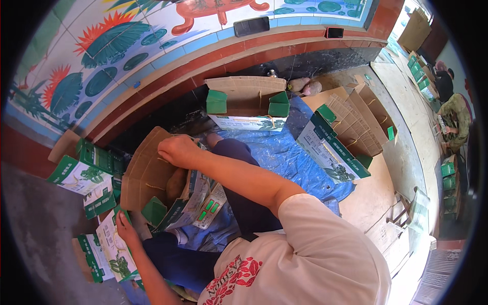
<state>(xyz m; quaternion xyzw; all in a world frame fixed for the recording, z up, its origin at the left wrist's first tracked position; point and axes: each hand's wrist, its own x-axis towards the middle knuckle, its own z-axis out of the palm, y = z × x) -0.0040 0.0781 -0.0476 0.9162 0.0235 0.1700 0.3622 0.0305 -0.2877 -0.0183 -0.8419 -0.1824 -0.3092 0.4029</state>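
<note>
An open cardboard carton point(140, 175) stands between my legs, brown inside with a green and white printed outside. A brownish rounded root vegetable point(176, 184) lies in it, partly covered by my right arm. Over the carton's far side my right hand point(179, 151) is closed with bent fingers, beside the raised flap; what they hold is hidden. My left hand point(126, 231) grips the upper edge of a white and green carton point(113, 244) at my left. Against the near carton sits a digital scale point(208, 209) with lit green displays.
Open cartons stand ahead point(246, 109) and to the right point(330, 145) on a blue tarp point(277, 152). More cartons point(91, 175) are at the left. Two root vegetables point(304, 86) lie near the wall. A small stool point(409, 211) and a crouching person point(454, 122) are at the right.
</note>
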